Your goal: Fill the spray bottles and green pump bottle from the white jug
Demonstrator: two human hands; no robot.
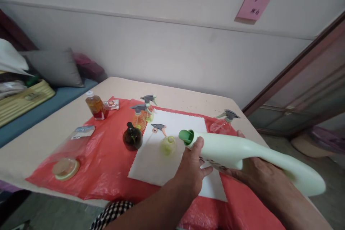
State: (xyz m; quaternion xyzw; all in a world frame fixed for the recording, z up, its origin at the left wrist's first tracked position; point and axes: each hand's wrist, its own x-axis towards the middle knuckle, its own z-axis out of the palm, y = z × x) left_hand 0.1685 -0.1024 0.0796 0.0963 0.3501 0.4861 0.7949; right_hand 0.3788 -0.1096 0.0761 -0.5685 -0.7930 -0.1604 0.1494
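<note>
A pale green plastic jug (226, 147) with a hollow handle lies tipped on its side in the air, its dark green spout (187, 136) facing left. My left hand (192, 169) grips it just behind the neck, thumb on the near side. My right hand (252, 170) supports it from below by the handle, partly hidden behind the jug. Left of the spout, a small round yellow-green bottle (168, 146) stands uncapped on a white sheet (151, 158). A grey and pink trigger spray head (159, 128) lies just behind that bottle.
On the red plastic sheet (105, 165) stand a dark round bottle (133, 138), spray bottles (138, 118), an amber bottle (95, 106), and a round lidded container (65, 169). Another spray bottle (221, 125) is at right. Behind the table (167, 95) rises a wall.
</note>
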